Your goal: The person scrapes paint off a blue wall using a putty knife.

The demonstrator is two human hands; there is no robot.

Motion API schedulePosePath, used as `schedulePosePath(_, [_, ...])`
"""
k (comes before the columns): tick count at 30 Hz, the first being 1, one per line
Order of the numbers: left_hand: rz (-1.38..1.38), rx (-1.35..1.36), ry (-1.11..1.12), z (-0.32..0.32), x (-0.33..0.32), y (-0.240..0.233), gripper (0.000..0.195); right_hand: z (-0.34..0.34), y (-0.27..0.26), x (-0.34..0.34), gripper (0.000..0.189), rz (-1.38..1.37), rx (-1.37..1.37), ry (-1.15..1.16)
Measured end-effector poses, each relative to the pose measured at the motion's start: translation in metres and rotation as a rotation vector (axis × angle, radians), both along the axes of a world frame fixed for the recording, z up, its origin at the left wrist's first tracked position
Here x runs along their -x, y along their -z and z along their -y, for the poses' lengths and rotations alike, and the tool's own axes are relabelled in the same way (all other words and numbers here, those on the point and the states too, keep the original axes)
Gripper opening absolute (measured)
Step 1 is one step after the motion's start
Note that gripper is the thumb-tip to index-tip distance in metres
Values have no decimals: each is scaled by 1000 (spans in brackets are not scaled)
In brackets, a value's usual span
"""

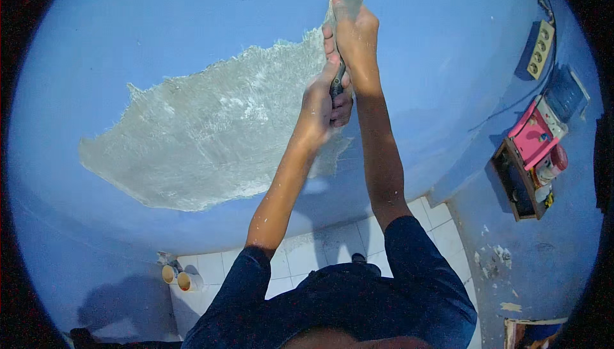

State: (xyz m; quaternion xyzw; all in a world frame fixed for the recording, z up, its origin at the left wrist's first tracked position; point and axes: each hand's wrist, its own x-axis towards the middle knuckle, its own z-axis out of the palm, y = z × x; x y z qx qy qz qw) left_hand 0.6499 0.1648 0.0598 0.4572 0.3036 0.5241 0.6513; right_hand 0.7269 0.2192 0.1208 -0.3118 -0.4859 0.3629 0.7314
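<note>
In front of me rises a blue painted wall point(216, 18) with a large stripped patch of grey plaster point(192, 128), ragged along its upper edge. My left hand point(322, 99) is wrapped around the dark handle of a scraper point(337, 82). Higher up, my right hand point(356, 32) grips the same tool near its wide metal blade point(349, 2). The blade lies against the wall at the narrow upper right tip of the bare patch. Fingers cover much of the handle and part of the blade. White specks dot both forearms.
A small wooden shelf point(525, 181) on the right wall bears a pink tray point(532, 133) and a jar point(554, 162). Above hangs a power strip point(540, 50) with a cable. Two cylindrical containers point(187, 281) stand in the left corner on white floor tiles point(302, 255).
</note>
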Motion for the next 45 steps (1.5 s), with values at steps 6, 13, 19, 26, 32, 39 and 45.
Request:
schedulePosePath(6, [-49, 24, -47, 2, -5, 19, 46, -5, 24, -4, 28, 14, 38, -59])
schedulePosePath(13, [-59, 54, -129, 5, -5, 25, 44, -4, 33, 6, 25, -32, 85, -99])
schedulePosePath(19, [-47, -1, -145, 3, -7, 18, 43, -7, 24, -2, 27, -36, 5, -105])
schedulePosePath(26, [-36, 39, -109, 9, -6, 21, 45, -1, 28, 0, 26, 11, 116, -95])
schedulePosePath(32, [-75, -6, -113, -3, -11, 5, 46, -7, 10, -7, 24, -9, 5, -62])
schedulePosePath(39, [-45, 15, -76, -5, -10, 10, 53, 0, 8, -7, 27, 35, 57, -46])
schedulePosePath(45, [-28, 84, -22, -1, -5, 16, 52, -1, 14, -1, 26, 0, 115, -52])
